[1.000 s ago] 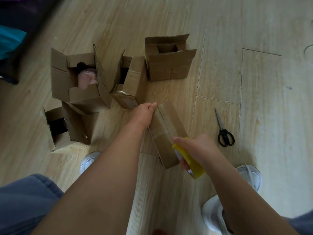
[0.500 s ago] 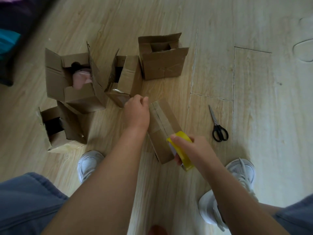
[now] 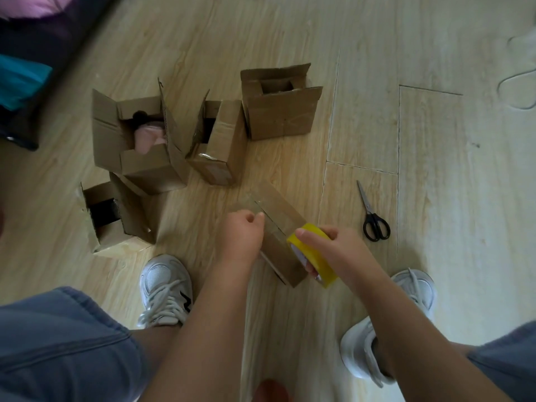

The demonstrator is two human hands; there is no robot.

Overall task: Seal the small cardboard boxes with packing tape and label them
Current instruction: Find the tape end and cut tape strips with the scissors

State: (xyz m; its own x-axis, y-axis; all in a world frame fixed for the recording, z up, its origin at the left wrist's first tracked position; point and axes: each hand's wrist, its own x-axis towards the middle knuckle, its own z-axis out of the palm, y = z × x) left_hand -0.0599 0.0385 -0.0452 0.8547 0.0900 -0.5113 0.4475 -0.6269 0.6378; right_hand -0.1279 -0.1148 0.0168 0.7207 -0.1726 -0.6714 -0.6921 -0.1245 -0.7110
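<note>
Left hand [image 3: 245, 236] slides back from far end of closed cardboard box [image 3: 282, 210] to mid-seam; grip curled tight, pinching tape end or not: cannot tell

Right hand [image 3: 339, 250] grip holds yellow tape roll [image 3: 320, 264] at near end of box, which lies on floor [image 3: 377, 82]

Likely seam strip being laid; label not yet on

Readable: only black "N" on left sneaker [image 3: 165, 288]; nothing legible on boxes

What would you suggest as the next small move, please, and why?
Probably draw the tape roll past the closed box, over its near edge: the left hand rests curled on its seam, the right hand grips the roll, scissors lie untouched.
</note>
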